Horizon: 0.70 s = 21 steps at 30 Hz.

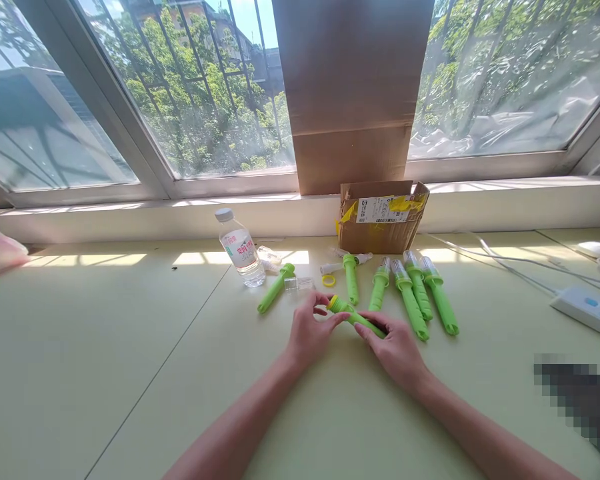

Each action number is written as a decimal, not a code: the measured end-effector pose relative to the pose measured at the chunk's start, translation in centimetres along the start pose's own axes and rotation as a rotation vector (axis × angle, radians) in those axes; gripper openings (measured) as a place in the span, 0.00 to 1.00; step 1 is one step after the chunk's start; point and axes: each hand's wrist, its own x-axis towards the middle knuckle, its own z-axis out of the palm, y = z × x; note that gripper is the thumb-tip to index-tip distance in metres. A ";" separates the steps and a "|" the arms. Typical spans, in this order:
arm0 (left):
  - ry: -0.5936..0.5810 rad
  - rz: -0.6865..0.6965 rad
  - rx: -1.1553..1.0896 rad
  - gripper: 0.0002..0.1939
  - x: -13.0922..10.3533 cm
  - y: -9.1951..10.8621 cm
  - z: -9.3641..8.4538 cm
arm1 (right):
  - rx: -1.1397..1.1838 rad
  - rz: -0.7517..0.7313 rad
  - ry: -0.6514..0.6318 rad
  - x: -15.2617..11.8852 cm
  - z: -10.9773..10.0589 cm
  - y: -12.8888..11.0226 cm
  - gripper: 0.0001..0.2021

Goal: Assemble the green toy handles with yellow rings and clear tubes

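A green plastic handle [356, 319] with a yellow ring on its upper left end is held tilted above the table. My right hand [395, 347] wraps around its lower right part. At the ringed end, my left hand [313, 327] has its thumb and fingers closed around the handle. Just beyond lie a loose yellow ring [329, 281], a clear ribbed cap [300, 285] and another green handle [351, 280]. One more green handle [276, 289] lies to the left. Several green handles with clear caps [413, 300] lie to the right of my hands.
A water bottle [241, 250] stands at the left back. Against the window wall is an open cardboard box [380, 220]. A power strip [587, 310] with white cables lies at the right. A pinkish plastic bag [0, 253] sits at the far left. A pixelated dark patch covers the lower right.
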 end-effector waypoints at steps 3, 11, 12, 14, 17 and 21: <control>-0.012 0.020 -0.012 0.19 0.0 -0.2 0.0 | 0.005 0.013 0.004 0.0 0.0 0.0 0.18; -0.085 0.038 -0.061 0.18 0.0 -0.2 0.0 | 0.024 0.040 -0.044 -0.1 -0.2 -0.4 0.17; -0.081 0.030 -0.064 0.17 0.0 -0.1 0.0 | 0.023 0.037 -0.050 -0.1 -0.2 -0.4 0.17; -0.073 0.013 -0.065 0.17 0.0 0.0 0.0 | 0.014 0.029 -0.061 -0.1 -0.2 -0.4 0.17; -0.065 -0.002 -0.065 0.17 0.0 0.1 0.0 | -0.011 0.025 -0.069 0.0 -0.2 -0.5 0.18; -0.054 -0.006 -0.068 0.18 0.0 0.0 0.0 | -0.043 0.014 -0.076 -0.1 -0.3 -0.5 0.18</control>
